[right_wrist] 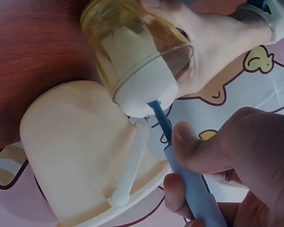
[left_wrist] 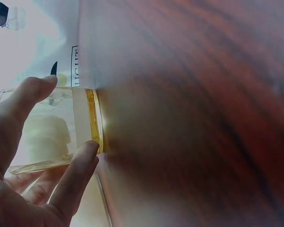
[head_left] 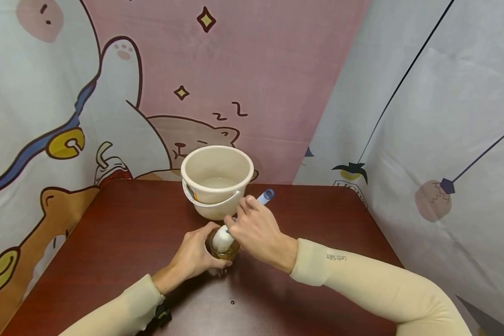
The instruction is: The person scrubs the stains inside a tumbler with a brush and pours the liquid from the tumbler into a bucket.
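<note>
An amber see-through cup stands at the middle of the table, its base right at the tabletop in the left wrist view. My left hand grips it around the side, thumb on the near side and fingers on the far side. Inside the cup sits the white sponge head of a cup brush, partly out of the rim. My right hand holds the brush by its light blue handle, which slants up and to the right. A thin darker blue neck joins handle and sponge.
Just behind the cup stands a cream bucket with its handle hanging down in front; some liquid shows inside. A small dark spot marks the brown table. Printed cloth hangs behind and at both sides.
</note>
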`<act>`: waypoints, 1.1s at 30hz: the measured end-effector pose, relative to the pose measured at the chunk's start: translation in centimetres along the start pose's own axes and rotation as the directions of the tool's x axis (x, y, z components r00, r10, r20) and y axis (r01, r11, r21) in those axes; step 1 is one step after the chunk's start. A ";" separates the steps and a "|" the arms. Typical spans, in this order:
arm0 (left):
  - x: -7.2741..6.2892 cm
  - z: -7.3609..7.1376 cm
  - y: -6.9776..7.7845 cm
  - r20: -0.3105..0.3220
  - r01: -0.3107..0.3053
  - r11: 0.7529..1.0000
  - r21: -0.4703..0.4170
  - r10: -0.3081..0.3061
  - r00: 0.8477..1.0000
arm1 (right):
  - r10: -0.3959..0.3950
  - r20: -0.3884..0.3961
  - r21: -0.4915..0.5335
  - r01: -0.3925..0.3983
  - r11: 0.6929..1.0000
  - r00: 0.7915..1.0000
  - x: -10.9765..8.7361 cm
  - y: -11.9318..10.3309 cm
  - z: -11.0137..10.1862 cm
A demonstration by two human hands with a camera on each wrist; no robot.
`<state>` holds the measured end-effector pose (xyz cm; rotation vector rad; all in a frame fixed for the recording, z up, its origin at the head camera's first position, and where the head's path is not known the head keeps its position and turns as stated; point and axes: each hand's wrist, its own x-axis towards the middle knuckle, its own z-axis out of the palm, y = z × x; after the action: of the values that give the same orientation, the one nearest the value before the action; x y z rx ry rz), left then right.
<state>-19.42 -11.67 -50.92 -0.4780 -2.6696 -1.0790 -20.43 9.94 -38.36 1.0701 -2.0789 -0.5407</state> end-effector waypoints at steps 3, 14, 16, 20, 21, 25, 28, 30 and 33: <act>0.0 -0.1 0.0 0.003 0.004 1.000 -0.004 -0.004 1.000 | 0.006 0.011 0.012 -0.006 1.000 1.000 0.0 0.3 -0.4; 0.0 0.3 -0.1 0.009 0.027 1.000 -0.004 -0.027 1.000 | 0.102 -0.012 0.140 -0.100 0.985 0.995 -1.2 2.1 -0.5; 0.0 0.3 0.0 0.006 0.028 1.000 -0.002 -0.028 1.000 | 0.128 -0.026 0.172 -0.121 0.978 0.991 -1.5 2.3 -0.3; -0.1 0.2 -0.1 0.012 0.041 0.999 -0.001 -0.041 0.999 | 0.169 -0.028 0.239 -0.157 0.958 0.985 -1.8 2.5 0.1; -0.1 0.3 -0.1 0.013 0.042 0.999 0.000 -0.042 0.999 | 0.178 -0.019 0.255 -0.167 0.952 0.984 -1.9 2.5 0.2; -0.1 0.3 -0.1 0.023 0.046 0.999 -0.005 -0.046 0.999 | 0.212 0.037 0.323 -0.213 0.922 0.977 -2.1 2.5 0.6; 0.0 0.3 -0.1 0.020 0.039 0.999 -0.004 -0.038 0.999 | 0.232 0.086 0.383 -0.247 0.890 0.969 -2.1 2.4 0.8; 0.0 0.3 -0.1 0.016 0.032 0.999 0.001 -0.032 0.999 | 0.239 0.112 0.413 -0.264 0.872 0.964 -2.0 2.4 0.9; 0.0 0.3 -0.1 0.012 0.033 0.999 0.007 -0.033 0.999 | 0.246 0.141 0.458 -0.283 0.843 0.959 -1.8 2.4 1.1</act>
<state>-19.45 -11.52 -51.26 -0.4426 -2.6994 -1.0793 -21.80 12.87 -38.27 1.0045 -2.4490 0.0816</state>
